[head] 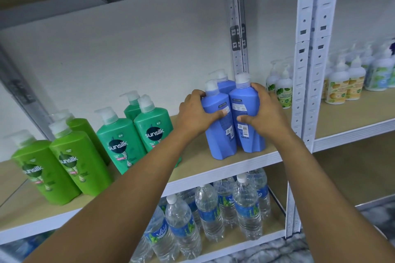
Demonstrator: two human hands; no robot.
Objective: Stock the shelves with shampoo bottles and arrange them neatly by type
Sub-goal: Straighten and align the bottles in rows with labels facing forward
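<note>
Pale wood-grain boards on white perforated steel uprights make up the shelf (213,164), and three blue shampoo bottles stand close to its front lip, near the right upright (299,100). The left blue bottle (220,134) and the right blue bottle (250,132) stand side by side, touching, back labels and barcodes facing out; the rear blue bottle (225,85) shows only its shoulder and white pump behind them. The left hand (192,115) wraps the left bottle, thumb across its front and fingers curled round the far side. The right hand (265,113) grips the right bottle the same way, thumb on the label. The plastic is smooth and waisted, broadening at the base.

Bare board lies open between the blue group and the teal-green bottles (136,132) to the left; the lighter green bottles (62,164) stand farther left, all glossy with pump tops. Beyond the upright, white pump bottles (282,89) with leafy labels stand on the neighbouring shelf. Below, clear ribbed water bottles (209,213) with blue labels crowd the lower board.
</note>
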